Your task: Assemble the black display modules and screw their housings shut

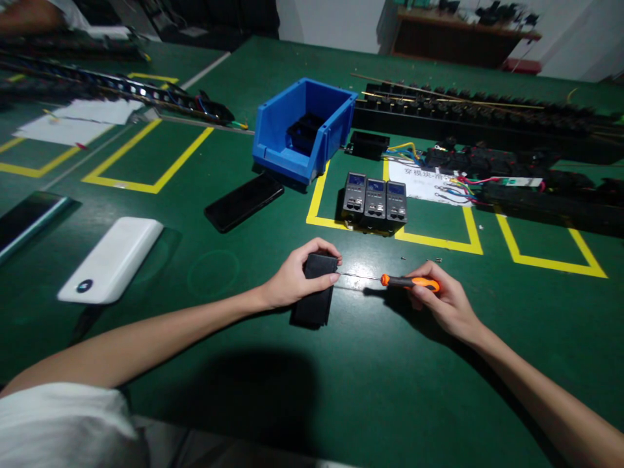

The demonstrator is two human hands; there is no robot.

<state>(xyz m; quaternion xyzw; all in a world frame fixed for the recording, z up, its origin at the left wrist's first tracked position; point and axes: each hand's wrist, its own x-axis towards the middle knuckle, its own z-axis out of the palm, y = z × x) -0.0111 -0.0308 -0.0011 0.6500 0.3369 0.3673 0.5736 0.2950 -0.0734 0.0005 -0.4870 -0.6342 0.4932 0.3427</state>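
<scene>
My left hand (299, 273) is closed around a black rectangular module (312, 307) on the green table. Its thumb lies across the near side and the fingers wrap the far end. In my right hand (441, 296) is a screwdriver (409, 282) with an orange and black handle, held level. The thin shaft points left and its tip meets the module's right edge near my left thumb; the exact contact point is too small to make out. A few tiny screws (439, 260) lie on the table beyond my right hand.
Beyond my hands stand three grey-black modules (375, 198) side by side. Behind them is a blue bin (292, 159) with black parts inside. A black phone (244, 200) and a white power bank (112, 260) lie left. Wired black strips (492, 159) fill the back right. Another person's arm (32, 17) shows top left.
</scene>
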